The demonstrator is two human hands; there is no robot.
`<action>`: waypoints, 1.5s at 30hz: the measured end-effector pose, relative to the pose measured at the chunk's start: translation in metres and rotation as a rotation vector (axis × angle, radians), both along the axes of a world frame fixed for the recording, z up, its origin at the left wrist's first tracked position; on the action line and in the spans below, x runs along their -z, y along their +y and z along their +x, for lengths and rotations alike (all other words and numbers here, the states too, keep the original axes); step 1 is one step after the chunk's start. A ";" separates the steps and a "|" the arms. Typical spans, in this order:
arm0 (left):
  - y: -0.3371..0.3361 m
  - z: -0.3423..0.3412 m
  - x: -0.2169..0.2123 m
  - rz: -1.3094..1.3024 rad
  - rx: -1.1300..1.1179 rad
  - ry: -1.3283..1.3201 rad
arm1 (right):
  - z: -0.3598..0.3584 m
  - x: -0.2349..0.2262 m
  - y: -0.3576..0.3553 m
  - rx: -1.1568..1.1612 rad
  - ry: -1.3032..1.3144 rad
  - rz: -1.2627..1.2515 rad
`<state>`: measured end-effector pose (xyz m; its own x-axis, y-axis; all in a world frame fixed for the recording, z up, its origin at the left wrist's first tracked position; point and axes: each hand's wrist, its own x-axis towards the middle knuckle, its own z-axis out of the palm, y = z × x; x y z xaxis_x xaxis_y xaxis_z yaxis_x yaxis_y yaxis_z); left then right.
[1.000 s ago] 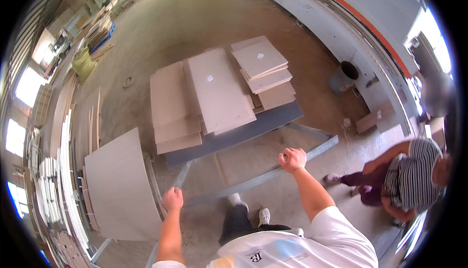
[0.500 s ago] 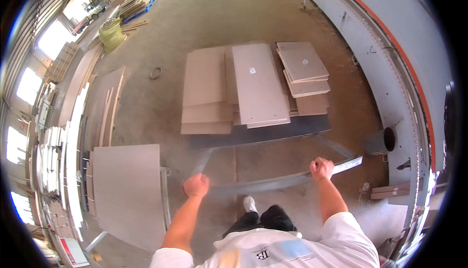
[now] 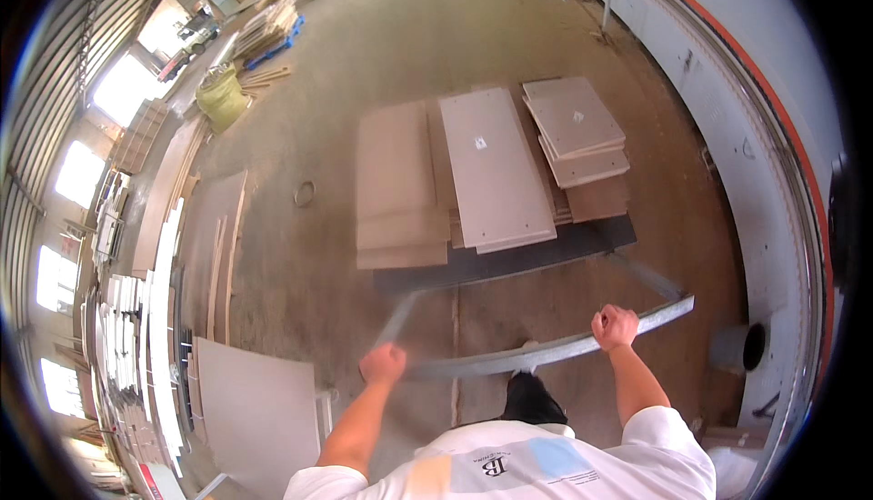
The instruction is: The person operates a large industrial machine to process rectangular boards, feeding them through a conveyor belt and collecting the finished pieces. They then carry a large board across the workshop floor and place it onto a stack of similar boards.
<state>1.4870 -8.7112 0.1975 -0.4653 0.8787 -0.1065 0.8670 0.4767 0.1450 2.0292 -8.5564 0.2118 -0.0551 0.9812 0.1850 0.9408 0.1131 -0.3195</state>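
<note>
Both my hands are closed round a grey metal bar (image 3: 509, 360) that crosses in front of my body. My left hand (image 3: 382, 364) grips its left end, and my right hand (image 3: 616, 326) holds it a little short of the right end. Slanting metal struts join the bar to a dark, flat platform (image 3: 509, 262). Brown flat panels rest on it in three stacks: a left stack (image 3: 396, 182), a middle stack (image 3: 500, 182) with a small white label, and a shorter right stack (image 3: 573, 118). Any wheels underneath are hidden.
A light machine wall (image 3: 727, 127) with an orange stripe runs along the right, a grey cylinder (image 3: 738, 347) at its foot. Leftward are a large panel (image 3: 255, 400), long white strips (image 3: 164, 318), a ring (image 3: 304, 194) on the floor and a yellow-green sack (image 3: 221, 100).
The sack, floor ring, large panel and grey cylinder have come nearer as I move forward. The loaded platform stays ahead of me, and both hands keep their grip on the bar.
</note>
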 end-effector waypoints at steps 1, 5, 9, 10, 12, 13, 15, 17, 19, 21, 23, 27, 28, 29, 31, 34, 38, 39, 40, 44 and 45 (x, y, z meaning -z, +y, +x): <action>0.036 -0.007 -0.001 0.027 0.014 0.035 | -0.006 -0.006 0.035 0.006 -0.006 -0.032; 0.147 -0.017 -0.012 0.057 0.014 0.024 | -0.029 -0.011 0.159 0.018 -0.037 -0.091; 0.283 -0.036 -0.020 0.063 -0.022 -0.020 | -0.045 -0.011 0.288 0.000 -0.128 -0.161; 0.317 -0.041 -0.020 0.062 -0.030 -0.036 | -0.049 -0.007 0.322 0.000 -0.129 -0.159; 0.373 -0.054 -0.028 0.022 -0.043 -0.058 | -0.061 0.003 0.387 -0.019 -0.122 -0.157; 0.402 -0.063 -0.029 0.035 -0.057 -0.072 | -0.069 0.005 0.423 -0.027 -0.109 -0.150; 0.460 -0.081 -0.023 0.064 -0.079 -0.109 | -0.082 0.015 0.488 -0.042 -0.102 -0.137; 0.529 -0.099 -0.017 0.080 -0.019 -0.091 | -0.094 0.012 0.550 -0.027 -0.112 -0.110; 0.598 -0.118 -0.025 0.092 -0.012 -0.088 | -0.106 0.019 0.610 -0.033 -0.093 -0.108; 0.661 -0.130 -0.037 0.071 -0.053 -0.109 | -0.125 0.039 0.681 -0.070 -0.031 -0.116; 0.719 -0.155 -0.038 0.109 -0.069 -0.092 | -0.151 0.029 0.742 -0.089 -0.028 -0.089; 0.842 -0.197 -0.037 0.081 -0.026 -0.048 | -0.190 0.015 0.871 -0.093 0.006 -0.037; 0.872 -0.202 -0.035 0.080 -0.080 -0.031 | -0.196 0.017 0.899 -0.094 0.014 -0.036; 0.903 -0.215 -0.036 0.083 -0.077 -0.037 | -0.205 0.018 0.929 -0.100 0.026 -0.029; 0.966 -0.239 -0.036 0.077 -0.080 -0.054 | -0.227 0.026 0.996 -0.119 0.069 -0.017; 1.064 -0.272 -0.035 0.061 -0.090 -0.083 | -0.251 0.041 1.084 -0.145 0.150 -0.026; 1.183 -0.323 -0.041 -0.022 -0.089 -0.002 | -0.316 0.012 1.205 -0.080 0.213 -0.124; 1.212 -0.337 -0.044 -0.056 -0.096 -0.002 | -0.329 0.014 1.231 -0.120 0.182 -0.048; 1.247 -0.350 -0.049 -0.086 -0.106 0.000 | -0.343 0.019 1.265 -0.163 0.151 0.032; 1.389 -0.400 -0.052 -0.093 -0.147 -0.010 | -0.387 0.022 1.393 -0.229 0.081 0.123; 1.427 -0.416 -0.058 -0.093 -0.151 -0.004 | -0.401 0.019 1.421 -0.226 0.075 0.099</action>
